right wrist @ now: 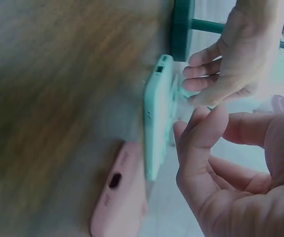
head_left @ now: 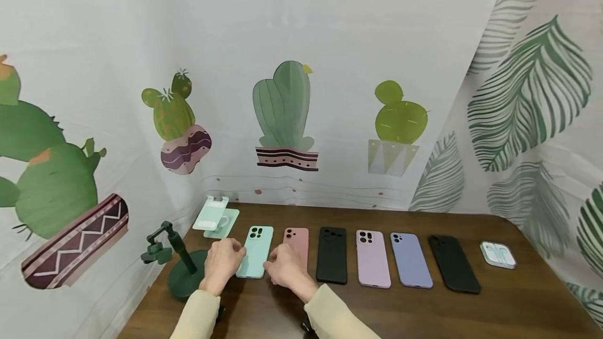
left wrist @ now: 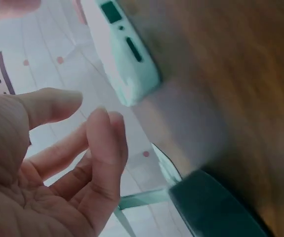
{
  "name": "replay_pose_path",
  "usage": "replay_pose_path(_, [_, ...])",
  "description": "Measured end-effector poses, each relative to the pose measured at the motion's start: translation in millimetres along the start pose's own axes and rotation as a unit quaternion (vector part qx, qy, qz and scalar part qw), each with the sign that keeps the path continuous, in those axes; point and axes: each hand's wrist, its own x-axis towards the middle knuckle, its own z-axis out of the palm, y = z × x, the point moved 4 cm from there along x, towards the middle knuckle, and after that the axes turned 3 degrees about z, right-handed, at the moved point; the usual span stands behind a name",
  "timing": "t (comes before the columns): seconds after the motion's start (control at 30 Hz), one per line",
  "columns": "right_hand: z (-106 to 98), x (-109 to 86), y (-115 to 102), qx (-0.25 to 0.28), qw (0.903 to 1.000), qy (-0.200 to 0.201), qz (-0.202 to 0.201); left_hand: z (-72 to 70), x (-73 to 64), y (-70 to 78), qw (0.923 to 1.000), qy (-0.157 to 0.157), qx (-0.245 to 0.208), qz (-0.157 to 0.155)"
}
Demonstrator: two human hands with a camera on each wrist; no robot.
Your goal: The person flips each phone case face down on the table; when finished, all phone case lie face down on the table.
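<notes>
A mint-green phone case (head_left: 256, 252) lies flat on the table, its camera cutouts at the far end. My left hand (head_left: 223, 259) hovers beside its left edge, fingers loosely bent and thumb apart from them in the left wrist view. On the other side, my right hand (head_left: 286, 267) is above the table near the case's lower right corner. Its thumb and forefinger tips come close together, with nothing seen between them. A pink phone case (right wrist: 118, 197) lies just right of the mint one, partly hidden by the right hand in the head view.
Rightward in a row lie a black case (head_left: 332, 255), a lilac case (head_left: 373, 259), a blue-violet case (head_left: 411, 260), another black case (head_left: 454, 264) and a small white box (head_left: 498, 255). A dark green stand (head_left: 183, 284) and a mint folding stand (head_left: 210, 215) are left.
</notes>
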Motion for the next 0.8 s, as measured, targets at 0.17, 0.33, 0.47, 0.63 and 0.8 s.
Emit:
replay_pose_path(0.17, [-21, -18.7, -11, -0.018, 0.9990, 0.016, -0.038, -1.2, -0.6, 9.5, 0.9994, 0.020, -0.016, 0.023])
replay_pose_path(0.33, [-42, -31.6, -10, -0.033, 0.9959, 0.040, -0.075, -0.1, -3.8, 14.9, 0.9980, 0.037, -0.023, 0.046])
replay_pose_path(0.47, [-62, -39.2, -4, -0.059, 0.9896, 0.080, -0.104, -0.3, -4.1, 13.0, 0.9966, 0.049, -0.021, 0.063])
replay_pose_path(0.63, [-87, -47.6, 7, -0.079, 0.9858, 0.102, -0.107, 0.3, -5.7, 8.2, 0.9956, 0.055, -0.017, 0.074])
replay_pose_path(0.8, [-116, -55.6, 27, -0.101, 0.9821, 0.137, -0.080, 3.0, -8.7, 7.1, 0.9936, 0.049, -0.022, 0.099])
